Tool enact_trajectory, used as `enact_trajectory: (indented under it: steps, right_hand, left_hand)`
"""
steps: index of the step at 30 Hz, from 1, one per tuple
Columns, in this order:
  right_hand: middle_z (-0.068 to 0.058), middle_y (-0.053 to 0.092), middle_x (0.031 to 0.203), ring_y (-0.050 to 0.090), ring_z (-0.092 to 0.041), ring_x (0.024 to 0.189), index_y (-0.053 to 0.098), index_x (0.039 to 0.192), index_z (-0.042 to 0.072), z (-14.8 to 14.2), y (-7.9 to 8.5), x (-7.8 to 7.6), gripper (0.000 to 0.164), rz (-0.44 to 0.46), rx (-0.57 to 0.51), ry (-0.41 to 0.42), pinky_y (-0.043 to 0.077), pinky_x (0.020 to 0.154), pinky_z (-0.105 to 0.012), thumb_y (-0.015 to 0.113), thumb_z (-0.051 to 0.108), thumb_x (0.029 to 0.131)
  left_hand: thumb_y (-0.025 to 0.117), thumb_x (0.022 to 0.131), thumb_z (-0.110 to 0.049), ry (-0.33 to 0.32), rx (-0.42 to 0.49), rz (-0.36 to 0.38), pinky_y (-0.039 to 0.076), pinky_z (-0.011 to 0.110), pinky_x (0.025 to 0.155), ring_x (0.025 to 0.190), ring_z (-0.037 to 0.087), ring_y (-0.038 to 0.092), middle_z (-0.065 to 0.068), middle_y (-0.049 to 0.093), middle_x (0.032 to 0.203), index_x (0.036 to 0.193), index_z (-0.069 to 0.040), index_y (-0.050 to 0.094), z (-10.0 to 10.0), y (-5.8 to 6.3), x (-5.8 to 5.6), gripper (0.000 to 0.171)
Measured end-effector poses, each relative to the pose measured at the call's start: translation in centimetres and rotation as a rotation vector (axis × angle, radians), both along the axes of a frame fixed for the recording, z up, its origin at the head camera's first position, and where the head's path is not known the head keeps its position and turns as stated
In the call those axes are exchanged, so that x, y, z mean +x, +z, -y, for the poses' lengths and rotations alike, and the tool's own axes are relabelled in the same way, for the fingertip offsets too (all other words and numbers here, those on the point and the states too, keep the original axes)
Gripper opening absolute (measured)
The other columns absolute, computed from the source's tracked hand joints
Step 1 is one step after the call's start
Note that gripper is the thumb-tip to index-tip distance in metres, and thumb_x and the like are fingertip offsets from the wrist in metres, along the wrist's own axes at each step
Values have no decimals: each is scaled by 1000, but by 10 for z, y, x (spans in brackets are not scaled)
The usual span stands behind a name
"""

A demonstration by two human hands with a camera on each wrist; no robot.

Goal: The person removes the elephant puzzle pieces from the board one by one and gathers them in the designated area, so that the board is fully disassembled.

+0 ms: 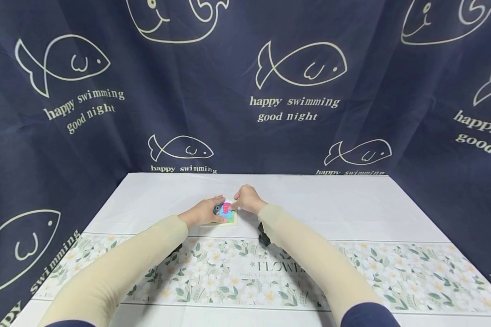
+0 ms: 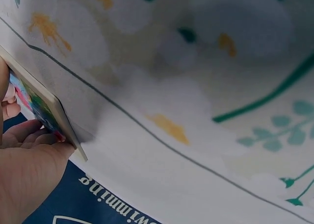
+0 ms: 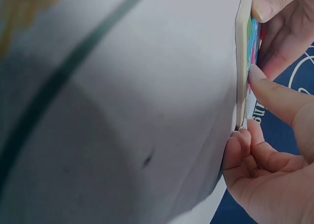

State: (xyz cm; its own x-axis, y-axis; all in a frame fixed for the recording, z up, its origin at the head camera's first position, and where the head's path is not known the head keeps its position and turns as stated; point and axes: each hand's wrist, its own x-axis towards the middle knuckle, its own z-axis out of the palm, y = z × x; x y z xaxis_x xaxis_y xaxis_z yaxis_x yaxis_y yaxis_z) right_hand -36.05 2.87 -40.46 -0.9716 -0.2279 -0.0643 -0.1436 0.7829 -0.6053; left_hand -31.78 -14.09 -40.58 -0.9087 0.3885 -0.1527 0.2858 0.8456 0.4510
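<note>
A small wooden picture board, like a puzzle, lies on the table with a pink, blue and green face and a pale rim. My left hand holds it from the left, thumb at the near side and fingers at the far side. In the left wrist view those fingers rest against the coloured face. At the right edge is my right hand. Its thumb touches the face while curled fingers meet the rim. Whether a loose piece sits between them is hidden.
The board lies on a white tabletop. Nearer me runs a band of printed flowers and lettering. A dark blue curtain with fish drawings hangs behind the table and at its sides.
</note>
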Motion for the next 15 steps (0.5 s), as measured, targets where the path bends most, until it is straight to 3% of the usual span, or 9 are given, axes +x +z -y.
enact_trajectory:
  steps: [5,11,15]
  right_hand:
    - [-7,68,100,59,-21,93,70,102,0,0,-1,0,38,1,4,7,50,97,-33,86,15,71]
    - [-7,68,89,57,-20,84,70,89,2,4,1,2,27,-23,-50,12,51,90,-32,86,8,69]
    - [-8,67,93,56,-21,86,69,90,1,7,3,4,29,-30,-46,1,51,88,-32,87,9,68]
  left_hand:
    - [75,84,-33,12,18,6,22,46,122,147,33,25,14,28,158,149,-1,34,0,-1,-1,84]
    - [76,84,-32,15,18,8,22,44,122,147,32,25,12,28,158,149,-1,34,0,0,-2,83]
    - [76,84,-32,0,17,1,23,45,122,146,33,26,13,28,158,148,0,35,1,-2,-2,82]
